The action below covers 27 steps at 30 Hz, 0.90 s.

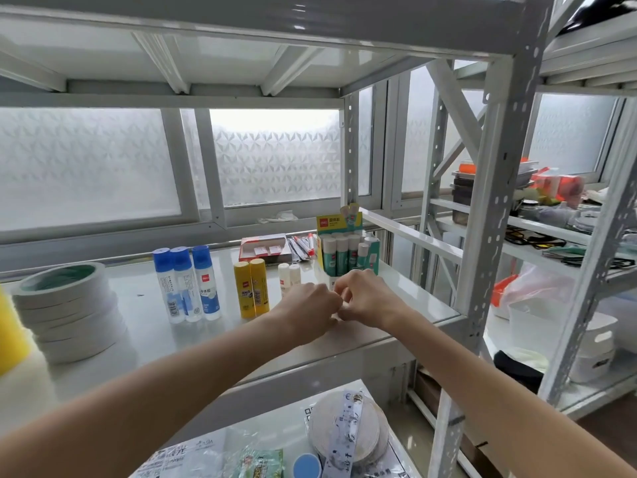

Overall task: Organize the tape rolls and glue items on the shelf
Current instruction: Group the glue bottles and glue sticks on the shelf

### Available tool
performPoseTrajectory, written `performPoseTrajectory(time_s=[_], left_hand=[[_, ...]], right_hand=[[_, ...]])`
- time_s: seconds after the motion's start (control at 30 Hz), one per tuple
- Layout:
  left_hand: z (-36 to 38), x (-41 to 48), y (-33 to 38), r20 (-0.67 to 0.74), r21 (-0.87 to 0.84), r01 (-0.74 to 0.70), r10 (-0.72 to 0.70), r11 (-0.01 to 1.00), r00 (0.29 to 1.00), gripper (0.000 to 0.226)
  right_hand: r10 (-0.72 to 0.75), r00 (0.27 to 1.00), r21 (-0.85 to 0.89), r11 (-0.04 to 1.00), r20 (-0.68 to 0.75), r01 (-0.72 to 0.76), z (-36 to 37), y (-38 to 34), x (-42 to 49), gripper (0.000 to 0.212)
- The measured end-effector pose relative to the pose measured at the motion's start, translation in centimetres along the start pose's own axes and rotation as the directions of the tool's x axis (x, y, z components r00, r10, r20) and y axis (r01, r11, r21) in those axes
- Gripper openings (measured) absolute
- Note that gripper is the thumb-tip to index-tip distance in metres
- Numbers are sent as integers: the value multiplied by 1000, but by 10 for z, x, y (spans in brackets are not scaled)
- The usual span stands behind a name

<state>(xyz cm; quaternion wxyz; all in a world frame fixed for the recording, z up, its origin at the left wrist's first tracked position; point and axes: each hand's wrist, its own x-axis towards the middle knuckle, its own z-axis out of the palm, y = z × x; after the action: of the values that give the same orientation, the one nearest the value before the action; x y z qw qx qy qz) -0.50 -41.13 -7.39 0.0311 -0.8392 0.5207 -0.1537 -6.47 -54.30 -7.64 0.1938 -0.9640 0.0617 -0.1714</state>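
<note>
My left hand [310,305] and my right hand [365,298] meet knuckle to knuckle just above the white shelf [155,326], fingers curled inward. They pinch a small pale item [340,316] between them; only a sliver of it shows. Behind them stand two small white glue sticks [289,279], two yellow glue sticks [251,288] and three blue-capped liquid glue bottles [188,284]. A green display box of glue sticks [348,257] sits at the right. A stack of white tape rolls [69,312] stands at the left.
A red tray [263,248] and loose pens [303,248] lie at the back by the frosted window. A yellow object [10,336] is at the far left edge. A tape roll [348,429] and packets lie on a lower surface. Metal shelf posts [489,208] rise on the right.
</note>
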Motion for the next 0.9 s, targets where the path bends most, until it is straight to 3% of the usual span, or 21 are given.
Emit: performPoseTrajectory(time_s=[0.17,0.4,0.53,0.63,0.73,0.8,0.9], left_hand=[[-11,-6,6,-60,43,-118,121,992,991,26],[-1,1,14,-45,36,24,-22,999,999,39],[0,3,18,-11,65,62,-61,996,998,32],[0,6,19,1,-22,95,-95,995,996,21],[-3,12,11,9,-219,138,-139,966,990,17],[-16,21,4,-41,-368,148,-175,918,984,16],[-46,39,-8,-178,-421,155,-249,894,952,14]], right_hand=[[46,998,-26,999,32,-45,-26,14,-16,22],[122,992,-20,992,43,-121,-33,34,-20,25],[119,993,3,993,13,-119,-30,38,-19,23],[84,996,35,996,-32,-83,-33,39,-13,18],[35,990,58,998,-135,-27,-39,41,-1,7],[9,973,70,998,-231,7,-42,41,9,9],[-19,931,100,993,-365,59,-49,37,29,12]])
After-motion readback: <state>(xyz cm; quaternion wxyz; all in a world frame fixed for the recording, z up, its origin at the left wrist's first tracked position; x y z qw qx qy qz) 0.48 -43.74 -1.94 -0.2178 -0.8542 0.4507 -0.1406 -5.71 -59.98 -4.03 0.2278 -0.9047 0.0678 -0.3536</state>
